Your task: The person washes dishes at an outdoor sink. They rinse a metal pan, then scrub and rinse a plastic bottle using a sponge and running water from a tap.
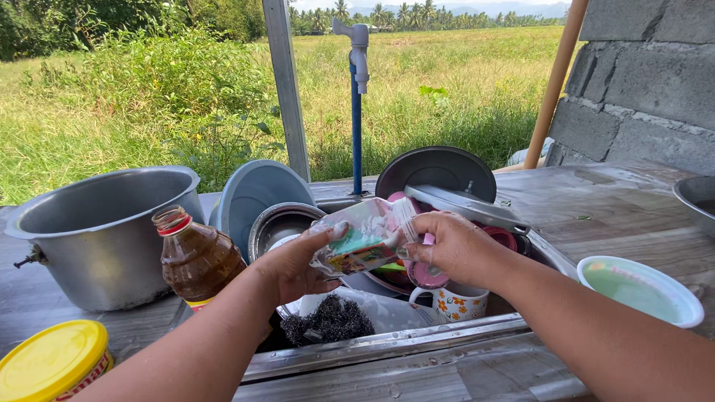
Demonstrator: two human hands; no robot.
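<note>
Left hand (pixel 298 264): grips plastic packet (pixel 361 238) | Right hand (pixel 450 246): pinches packet's far end | Below hands: black scourer (pixel 331 320), floral mug (pixel 454 301), sink (pixel 387 344) | Left of left hand: brown bottle (pixel 195 257)

Glossy plastic sachet (pixel 363 240), dull metal pot (pixel 100 234), rough weathered wood counter (pixel 618 212), coarse dark scourer (pixel 330 320).

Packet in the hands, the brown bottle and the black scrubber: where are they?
packet (pixel 361 242), head view, on its clear wrapper.
brown bottle (pixel 195 260), head view, on its body.
black scrubber (pixel 331 318), head view, on its middle.
</note>
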